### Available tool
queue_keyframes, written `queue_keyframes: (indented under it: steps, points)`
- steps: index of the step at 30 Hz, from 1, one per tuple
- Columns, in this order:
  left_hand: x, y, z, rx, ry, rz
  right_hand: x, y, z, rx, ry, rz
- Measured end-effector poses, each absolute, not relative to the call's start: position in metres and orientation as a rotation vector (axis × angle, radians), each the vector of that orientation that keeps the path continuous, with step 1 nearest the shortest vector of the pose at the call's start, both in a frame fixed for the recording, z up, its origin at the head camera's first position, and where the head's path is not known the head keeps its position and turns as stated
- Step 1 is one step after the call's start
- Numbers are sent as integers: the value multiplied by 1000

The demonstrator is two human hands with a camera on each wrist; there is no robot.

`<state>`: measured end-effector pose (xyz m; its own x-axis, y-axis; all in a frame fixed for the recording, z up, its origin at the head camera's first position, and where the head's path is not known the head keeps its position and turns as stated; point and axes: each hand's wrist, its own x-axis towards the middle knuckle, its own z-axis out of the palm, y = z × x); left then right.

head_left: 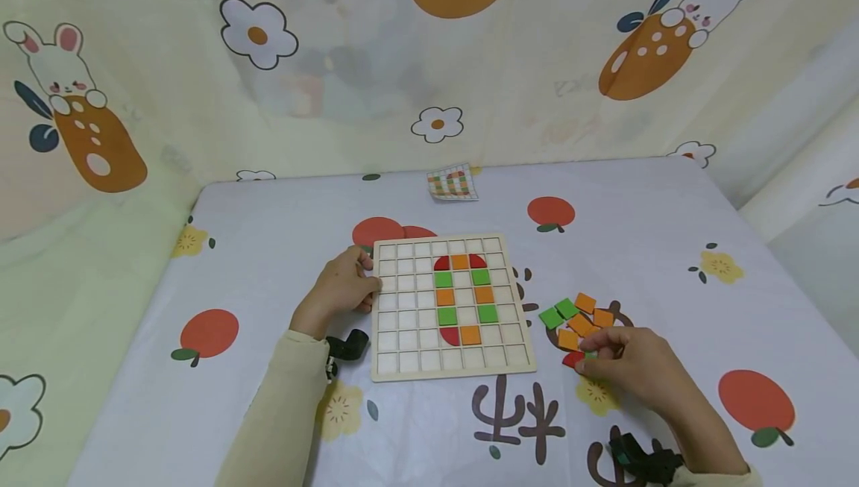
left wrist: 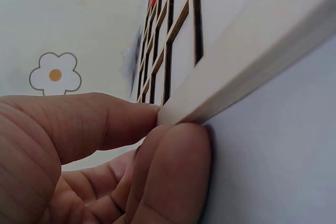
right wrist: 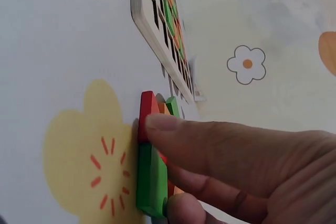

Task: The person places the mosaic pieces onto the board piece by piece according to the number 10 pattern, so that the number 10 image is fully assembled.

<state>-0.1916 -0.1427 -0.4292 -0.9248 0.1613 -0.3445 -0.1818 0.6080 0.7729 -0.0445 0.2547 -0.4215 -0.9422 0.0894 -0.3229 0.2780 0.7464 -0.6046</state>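
Note:
A pale wooden grid board (head_left: 452, 377) lies flat on the table, with red quarter-round pieces and green and orange square tiles set in an outline right of its middle. At the board's left edge, my left hand (head_left: 338, 287) grips the rim with thumb and fingers; the left wrist view shows the fingertips against the wooden edge (left wrist: 220, 85). To the right of the board, my right hand (head_left: 637, 366) pinches a red piece (right wrist: 147, 103) at the near side of a loose pile. A green tile (right wrist: 152, 182) touches that red piece. The thumb and fingers partly cover both.
Loose orange tiles (head_left: 585, 303) and green tiles (head_left: 552, 318) lie just beyond my right hand. A small card with a coloured grid pattern (head_left: 452, 183) rests at the table's far edge. Behind it hangs a printed curtain (head_left: 349, 99).

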Motion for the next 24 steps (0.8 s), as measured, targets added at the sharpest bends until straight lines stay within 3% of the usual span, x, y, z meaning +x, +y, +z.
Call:
queue_keyframes:
  steps: [24]
  points:
    - [-191, -143, -428, -22, 2459, 1241, -44, 238, -418, 174, 2591, -1059]
